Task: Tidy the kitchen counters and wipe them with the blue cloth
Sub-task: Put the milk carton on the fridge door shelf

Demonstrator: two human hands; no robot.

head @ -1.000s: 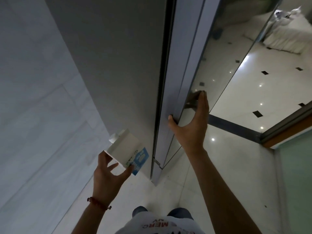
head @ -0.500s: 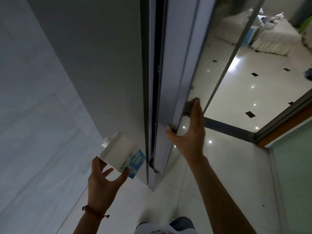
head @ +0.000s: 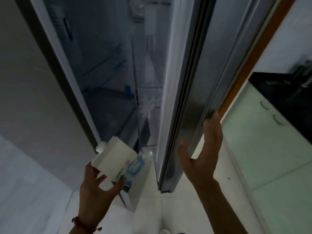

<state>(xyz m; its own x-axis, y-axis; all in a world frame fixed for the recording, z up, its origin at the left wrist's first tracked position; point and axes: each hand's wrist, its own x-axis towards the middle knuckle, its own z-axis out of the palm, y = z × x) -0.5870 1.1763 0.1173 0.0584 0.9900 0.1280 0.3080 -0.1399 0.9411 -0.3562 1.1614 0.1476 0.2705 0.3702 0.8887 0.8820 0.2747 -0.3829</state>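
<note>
Two hands in view, one loaded. Largest item: fridge cabinet point(head: 108, 68), door point(head: 190, 92) swung open to the right, interior dim. Inside, faint shelf lines and a small blue object on a mid-level ledge; contents otherwise too dark and blurred to name. Cannot tell whether the lower shelves hold anything.

Right of the door: black counter point(head: 283, 97) over pale green cabinet fronts. Blue cloth not visible in this view.

Right hand point(head: 204, 149): fingers straight and spread, palm against the outer face and edge of the door, thumb out toward the door's inner side. Holds nothing; it appears to steady the door.

Left hand point(head: 99, 186): fingers curled under and around the lower end of a white carton point(head: 118, 159) with a blue label, thumb on the near face. Carton tilted, long axis running from the hand up and left, screw cap leading toward the cabinet's left frame.

Key relation: carton sits just in front of and below the fridge opening, between the left frame and the door's inner edge. Left hand is the nearer one to the opening.

Judgement: step in hand is stowing the carton, counter wiping not yet begun. Next move calls for lifting the carton forward and up onto a shelf or door bin; cap end may clip the frame if the tilt is kept.
</note>
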